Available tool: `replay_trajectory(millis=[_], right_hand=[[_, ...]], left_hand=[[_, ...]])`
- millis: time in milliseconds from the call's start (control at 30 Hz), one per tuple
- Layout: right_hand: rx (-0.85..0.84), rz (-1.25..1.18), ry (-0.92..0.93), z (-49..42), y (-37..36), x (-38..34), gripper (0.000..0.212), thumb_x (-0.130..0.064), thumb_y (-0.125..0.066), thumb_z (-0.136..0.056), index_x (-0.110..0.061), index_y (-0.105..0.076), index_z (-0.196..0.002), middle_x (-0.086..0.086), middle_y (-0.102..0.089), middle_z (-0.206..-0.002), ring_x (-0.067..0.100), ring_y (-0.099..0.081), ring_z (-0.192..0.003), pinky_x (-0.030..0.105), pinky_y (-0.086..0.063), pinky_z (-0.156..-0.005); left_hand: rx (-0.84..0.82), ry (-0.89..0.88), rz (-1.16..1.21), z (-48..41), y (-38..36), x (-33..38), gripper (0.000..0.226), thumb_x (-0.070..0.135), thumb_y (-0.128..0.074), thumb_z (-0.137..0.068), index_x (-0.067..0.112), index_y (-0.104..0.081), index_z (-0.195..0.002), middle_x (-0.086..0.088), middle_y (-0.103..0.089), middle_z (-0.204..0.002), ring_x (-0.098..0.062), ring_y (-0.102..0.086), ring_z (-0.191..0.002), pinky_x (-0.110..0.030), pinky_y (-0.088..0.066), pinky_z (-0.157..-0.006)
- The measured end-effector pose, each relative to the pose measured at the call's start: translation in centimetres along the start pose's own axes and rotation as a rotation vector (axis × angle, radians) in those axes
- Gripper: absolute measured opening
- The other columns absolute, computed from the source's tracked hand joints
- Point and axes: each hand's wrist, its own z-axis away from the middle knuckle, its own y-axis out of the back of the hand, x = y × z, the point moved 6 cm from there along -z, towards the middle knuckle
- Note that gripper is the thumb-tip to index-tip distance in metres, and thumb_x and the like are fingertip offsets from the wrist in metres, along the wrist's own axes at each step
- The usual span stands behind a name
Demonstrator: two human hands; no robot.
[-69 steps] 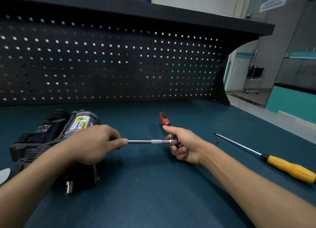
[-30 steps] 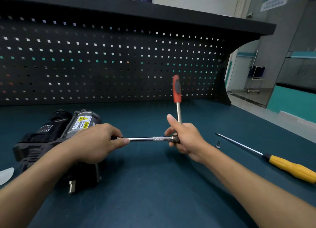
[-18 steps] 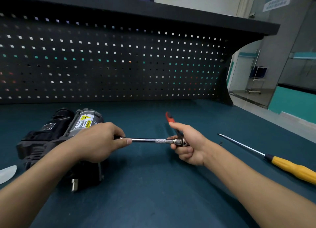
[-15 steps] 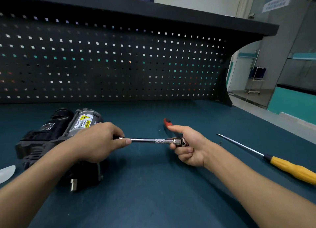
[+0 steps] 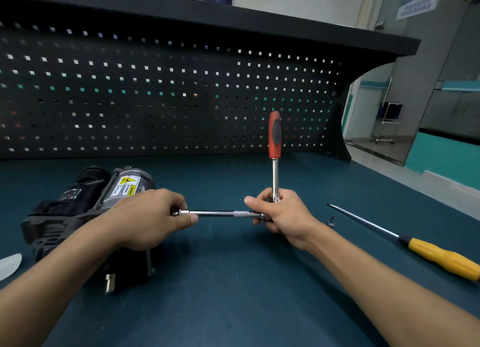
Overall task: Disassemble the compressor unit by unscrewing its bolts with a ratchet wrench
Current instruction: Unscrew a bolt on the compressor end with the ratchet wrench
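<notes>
A: Count?
B: One compressor (image 5: 85,211), far left on the tabletop (image 5: 233,307); one ratchet (image 5: 274,138), one screwdriver (image 5: 441,258) near the right edge, one loose bolt (image 5: 331,220).
A: Grips?
B: Left grip (image 5: 150,216) pinched the extension (image 5: 220,213); right grip (image 5: 283,216) clenched the ratchet head. Open room lay between the forearms.

Yellow "WARNING" label (image 5: 126,186) on compressor (image 5: 65,211)

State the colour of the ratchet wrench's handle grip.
Red with a dark grey insert; the ratchet wrench handle shows best in the head view.
</notes>
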Motion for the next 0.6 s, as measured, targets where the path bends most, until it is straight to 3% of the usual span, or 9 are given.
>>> replay_trajectory(millis=[133, 333, 467, 600], right_hand=[[0.004, 0.077, 0.14, 0.3, 0.0, -0.9, 0.027, -0.017, -0.084, -0.08, -0.01, -0.059, -0.071, 0.008, -0.067, -0.06, 0.01, -0.049, -0.041, 0.019, -0.036, -0.042], [0.035, 0.159, 0.336, 0.5, 0.1, -1.6, 0.023, -0.015, -0.085, -0.078, -0.013, -0.068, -0.061, -0.004, -0.058, -0.053, 0.011, -0.045, -0.051, 0.023, -0.036, -0.051], [0.022, 0.158, 0.381, 0.2, 0.0, -1.2, 0.024, -0.014, -0.085, -0.077, -0.022, -0.072, -0.059, -0.006, -0.057, -0.054, 0.009, -0.046, -0.053, 0.024, -0.036, -0.053], [0.018, 0.205, 0.365, 0.1, 0.1, -0.8, 0.019, -0.021, -0.085, -0.079, -0.016, -0.073, -0.065, -0.001, -0.059, -0.055, 0.013, -0.049, -0.053, 0.027, -0.039, -0.053]], left_hand=[[0.0, 0.004, -0.021, 0.1, 0.0, 0.1, 0.036, 0.066, -0.051, -0.088, 0.033, -0.057, -0.077, 0.012, -0.059, -0.07, -0.005, -0.055, -0.069, -0.03, -0.04, -0.062], [-0.002, 0.01, -0.019, 0.2, 0.2, 0.3, 0.044, 0.069, -0.043, -0.09, 0.03, -0.058, -0.074, 0.01, -0.056, -0.062, -0.006, -0.053, -0.064, -0.03, -0.039, -0.059], [-0.009, 0.0, 0.005, 0.1, 0.2, 0.3, 0.037, 0.066, -0.043, -0.092, 0.038, -0.062, -0.079, 0.013, -0.057, -0.059, -0.004, -0.054, -0.063, -0.03, -0.042, -0.06], [-0.03, 0.001, 0.073, 0.1, 0.1, 0.2, 0.031, 0.062, -0.049, -0.092, 0.041, -0.064, -0.076, 0.015, -0.057, -0.057, -0.007, -0.053, -0.063, -0.032, -0.046, -0.066]])
